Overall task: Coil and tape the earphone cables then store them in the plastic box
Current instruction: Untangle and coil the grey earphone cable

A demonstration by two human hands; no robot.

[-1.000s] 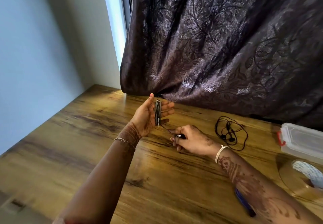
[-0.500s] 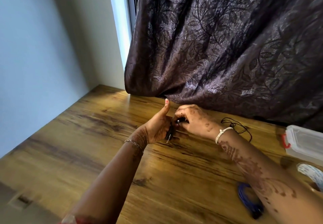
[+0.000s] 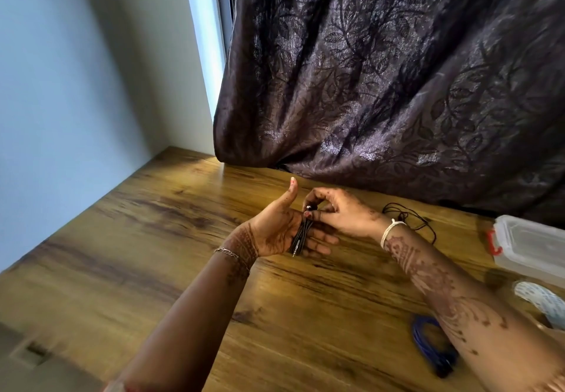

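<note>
A black earphone cable [image 3: 302, 236] is coiled in several loops around the straight fingers of my left hand [image 3: 276, 228], which is held palm up above the table with the thumb raised. Its jack plug hangs at the lower end of the coil. My right hand [image 3: 342, 212] pinches the cable's free end at the top of the coil, against my left fingers. A second black earphone [image 3: 411, 218] lies loose on the table behind my right wrist. The clear plastic box [image 3: 533, 246] with a red latch stands at the right edge.
A roll of tape [image 3: 542, 303] lies in front of the box. A blue coiled cable [image 3: 426, 342] lies near my right forearm. A dark curtain [image 3: 382, 85] hangs over the back of the wooden table [image 3: 153, 238]. A wall bounds the left side.
My right hand has risen from near the table to my left fingers, bringing the cable's free end up to the coil. My left hand has tilted lower, thumb still raised.
</note>
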